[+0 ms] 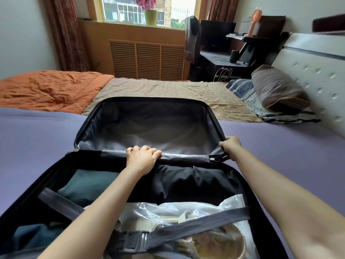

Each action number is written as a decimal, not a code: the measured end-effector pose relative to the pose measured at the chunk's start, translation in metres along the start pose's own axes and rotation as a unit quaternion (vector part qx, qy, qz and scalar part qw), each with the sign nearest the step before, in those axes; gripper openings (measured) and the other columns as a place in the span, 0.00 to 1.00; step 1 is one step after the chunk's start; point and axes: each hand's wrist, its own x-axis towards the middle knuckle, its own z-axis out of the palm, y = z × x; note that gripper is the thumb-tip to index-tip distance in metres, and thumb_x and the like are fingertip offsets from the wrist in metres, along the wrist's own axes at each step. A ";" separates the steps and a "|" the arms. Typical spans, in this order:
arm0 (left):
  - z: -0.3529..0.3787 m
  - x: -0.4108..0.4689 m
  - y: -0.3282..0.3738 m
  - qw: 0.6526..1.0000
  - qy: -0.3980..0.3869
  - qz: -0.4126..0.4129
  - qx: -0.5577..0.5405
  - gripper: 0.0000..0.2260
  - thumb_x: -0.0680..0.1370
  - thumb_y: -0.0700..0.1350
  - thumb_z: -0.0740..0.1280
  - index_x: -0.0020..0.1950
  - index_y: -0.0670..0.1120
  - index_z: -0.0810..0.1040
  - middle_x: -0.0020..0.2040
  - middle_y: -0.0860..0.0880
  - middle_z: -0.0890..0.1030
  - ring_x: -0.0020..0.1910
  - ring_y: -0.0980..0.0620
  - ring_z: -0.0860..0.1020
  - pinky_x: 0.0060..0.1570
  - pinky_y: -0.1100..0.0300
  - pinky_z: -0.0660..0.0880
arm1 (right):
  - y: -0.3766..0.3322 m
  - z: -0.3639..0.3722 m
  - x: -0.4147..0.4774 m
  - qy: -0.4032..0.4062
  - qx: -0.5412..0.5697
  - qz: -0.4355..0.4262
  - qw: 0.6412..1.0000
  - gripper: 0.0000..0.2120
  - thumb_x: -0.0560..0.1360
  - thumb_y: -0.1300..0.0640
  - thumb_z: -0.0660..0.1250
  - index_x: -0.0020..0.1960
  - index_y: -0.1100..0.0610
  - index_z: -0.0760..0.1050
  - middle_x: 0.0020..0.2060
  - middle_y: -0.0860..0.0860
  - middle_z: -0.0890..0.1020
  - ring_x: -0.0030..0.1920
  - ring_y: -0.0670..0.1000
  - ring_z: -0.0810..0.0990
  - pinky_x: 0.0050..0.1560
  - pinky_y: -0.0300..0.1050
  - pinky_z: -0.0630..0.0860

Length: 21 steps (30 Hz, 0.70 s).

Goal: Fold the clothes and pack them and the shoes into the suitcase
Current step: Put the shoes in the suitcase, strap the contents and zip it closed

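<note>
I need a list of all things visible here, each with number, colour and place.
mat: one, purple, across the foreground
suitcase: one, black, open on the mat
lining flap: one, grey, along the hinge
clothes: some, teal, near half, left
garment: one, black, near half, middle
strap: one, grey, buckled across near half
plastic bag: one, clear, under the strap
blanket: one, orange, far left
pillow: one, brown, far right
left hand: one, grips the flap's middle
right hand: one, grips the flap's right corner
</note>
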 end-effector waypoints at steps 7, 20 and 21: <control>0.001 -0.001 -0.001 1.000 -0.014 -0.009 0.003 0.18 0.82 0.57 0.47 0.67 0.62 0.69 0.71 0.54 0.67 0.68 0.47 0.64 0.67 0.52 0.52 | 0.009 -0.005 -0.011 0.027 0.027 -0.059 0.998 0.14 0.76 0.68 0.61 0.58 0.59 0.79 0.45 0.54 0.80 0.44 0.55 0.78 0.47 0.51 0.78; -0.102 0.018 0.099 0.883 0.061 0.007 -0.465 0.33 0.74 0.65 0.62 0.71 0.45 0.67 0.68 0.48 0.71 0.65 0.49 0.71 0.66 0.51 0.68 | 0.009 -0.022 -0.049 0.057 0.182 -0.242 0.951 0.19 0.76 0.71 0.60 0.65 0.62 0.74 0.55 0.50 0.80 0.59 0.50 0.78 0.63 0.46 0.74; -0.119 0.020 0.120 0.875 0.070 0.016 -0.478 0.35 0.73 0.66 0.62 0.72 0.46 0.66 0.69 0.48 0.71 0.65 0.48 0.71 0.65 0.49 0.69 | 0.009 -0.022 -0.052 0.059 0.200 -0.244 0.947 0.19 0.77 0.71 0.60 0.66 0.62 0.73 0.57 0.50 0.80 0.60 0.50 0.78 0.64 0.45 0.73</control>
